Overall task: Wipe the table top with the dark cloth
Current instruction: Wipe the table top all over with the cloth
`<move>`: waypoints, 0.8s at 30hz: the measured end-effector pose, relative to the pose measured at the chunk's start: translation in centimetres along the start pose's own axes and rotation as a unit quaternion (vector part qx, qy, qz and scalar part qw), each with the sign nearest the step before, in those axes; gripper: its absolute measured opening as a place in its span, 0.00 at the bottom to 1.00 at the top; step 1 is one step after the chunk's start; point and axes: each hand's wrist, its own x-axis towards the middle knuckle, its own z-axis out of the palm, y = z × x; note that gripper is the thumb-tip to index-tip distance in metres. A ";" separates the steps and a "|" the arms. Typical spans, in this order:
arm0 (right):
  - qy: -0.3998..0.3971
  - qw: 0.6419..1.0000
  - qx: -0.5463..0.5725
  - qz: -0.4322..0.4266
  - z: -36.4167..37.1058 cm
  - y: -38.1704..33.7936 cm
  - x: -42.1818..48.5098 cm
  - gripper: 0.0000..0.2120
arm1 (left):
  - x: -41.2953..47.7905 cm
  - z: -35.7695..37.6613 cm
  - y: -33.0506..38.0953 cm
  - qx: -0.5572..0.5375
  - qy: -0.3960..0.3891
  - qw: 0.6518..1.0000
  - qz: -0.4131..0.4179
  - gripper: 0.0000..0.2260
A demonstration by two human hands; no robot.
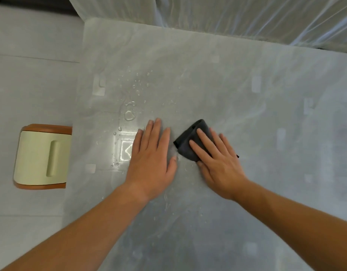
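Grey table top (247,114), plastic-covered, carries water drops (129,114) just beyond the left hand (151,155), which lies flat with straight fingers. Right hand (217,161) presses flat on the folded dark cloth (190,141); best swept leftward through the wet patch under even pressure. No legible writing visible.

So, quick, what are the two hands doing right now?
Left hand: open, flat on the wet grey table top.
Right hand: open, pressing the folded dark cloth.
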 end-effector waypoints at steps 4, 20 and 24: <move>0.025 0.989 0.008 0.143 -1.0 2.8 2.3 0.27 | -2.2 1.0 0.8 0.017 -0.017 1.000 0.005 0.31; 0.015 0.974 0.073 0.212 0.1 -0.9 -2.4 0.27 | -10.1 2.7 2.8 0.030 -0.028 0.998 -0.043 0.30; 0.025 0.977 0.067 0.199 1.6 -5.7 -5.6 0.28 | -10.8 3.6 2.5 0.040 -0.036 0.997 -0.051 0.30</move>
